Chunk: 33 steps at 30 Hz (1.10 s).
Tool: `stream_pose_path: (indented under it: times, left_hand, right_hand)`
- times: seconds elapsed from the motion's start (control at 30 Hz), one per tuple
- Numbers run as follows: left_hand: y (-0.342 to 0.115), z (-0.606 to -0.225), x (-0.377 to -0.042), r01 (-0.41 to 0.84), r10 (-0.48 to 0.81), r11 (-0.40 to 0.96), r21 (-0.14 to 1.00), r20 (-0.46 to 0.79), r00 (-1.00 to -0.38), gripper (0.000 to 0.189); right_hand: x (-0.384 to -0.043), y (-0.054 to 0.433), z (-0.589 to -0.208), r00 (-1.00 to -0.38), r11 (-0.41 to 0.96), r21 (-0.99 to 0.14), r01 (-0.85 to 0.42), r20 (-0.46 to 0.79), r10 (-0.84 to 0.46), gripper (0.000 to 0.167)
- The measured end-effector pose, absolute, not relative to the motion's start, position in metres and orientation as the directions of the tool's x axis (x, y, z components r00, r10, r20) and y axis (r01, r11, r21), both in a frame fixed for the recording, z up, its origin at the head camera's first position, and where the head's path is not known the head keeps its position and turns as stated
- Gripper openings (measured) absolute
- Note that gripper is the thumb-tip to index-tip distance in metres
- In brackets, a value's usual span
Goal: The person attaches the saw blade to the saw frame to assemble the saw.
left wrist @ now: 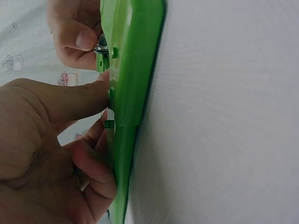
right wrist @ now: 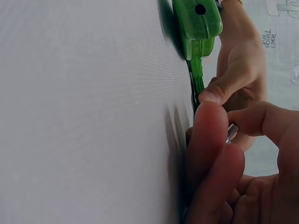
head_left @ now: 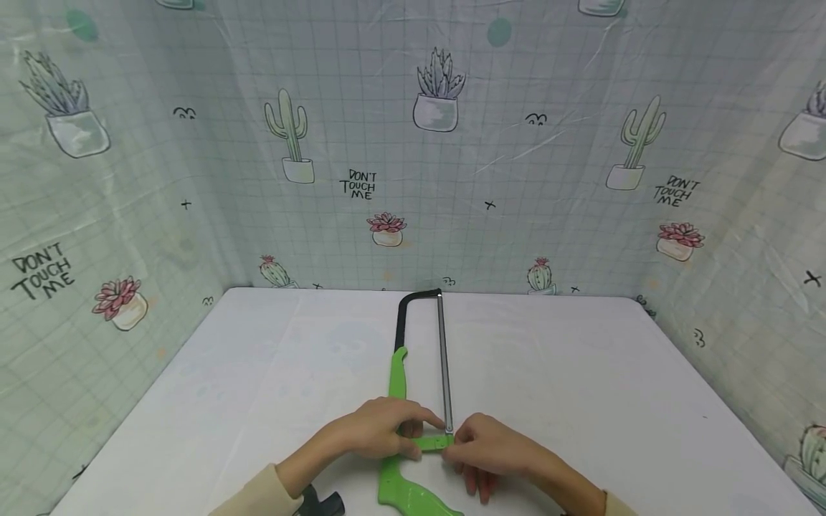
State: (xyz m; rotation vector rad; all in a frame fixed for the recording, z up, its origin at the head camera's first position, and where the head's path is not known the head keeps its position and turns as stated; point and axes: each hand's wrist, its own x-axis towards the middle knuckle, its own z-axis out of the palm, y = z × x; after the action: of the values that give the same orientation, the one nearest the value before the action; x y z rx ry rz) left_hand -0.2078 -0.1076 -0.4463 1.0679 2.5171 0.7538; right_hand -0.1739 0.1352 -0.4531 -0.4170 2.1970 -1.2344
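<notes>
A hacksaw [head_left: 397,376] lies flat on the white table [head_left: 548,373], its green handle towards me and its black front frame pointing away. The thin blade [head_left: 444,358] runs along its right side. My left hand [head_left: 381,430] holds the green frame at the blade's near end, thumb and fingers around the short crossbar [head_left: 431,443]. At the right end of that bar, my right hand [head_left: 497,448] pinches a small threaded metal screw [left wrist: 101,45]. In the right wrist view a shiny tip of the metal fastener [right wrist: 232,132] shows between the fingers; the rest is hidden.
Left of the saw handle, partly under the left forearm, lies a dark tool-like object [head_left: 323,503], cut off by the frame edge. A cactus-print cloth [head_left: 387,143] hangs behind the table and along both sides.
</notes>
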Motion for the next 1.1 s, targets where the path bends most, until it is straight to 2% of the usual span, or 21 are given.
stream_pose_path:
  times: [0.5, 0.87, 1.1]
  left_hand:
    - [-0.107, -0.445, -0.208, 0.567, 0.734, 0.577, 0.588, -0.068, -0.675, 0.047]
    - [-0.107, -0.443, -0.208, 0.561, 0.732, 0.575, 0.595, -0.068, -0.677, 0.046]
    - [-0.108, -0.443, -0.208, 0.561, 0.732, 0.577, 0.593, -0.07, -0.678, 0.046]
  right_hand:
    - [-0.18, 0.14, -0.456, -0.718, 0.427, -0.898, 0.102, -0.364, -0.593, 0.024]
    - [-0.188, 0.148, -0.457, -0.603, 0.327, -0.934, 0.143, -0.344, -0.719, 0.025]
    - [-0.19, 0.15, -0.456, -0.571, 0.321, -0.935, 0.154, -0.349, -0.743, 0.026]
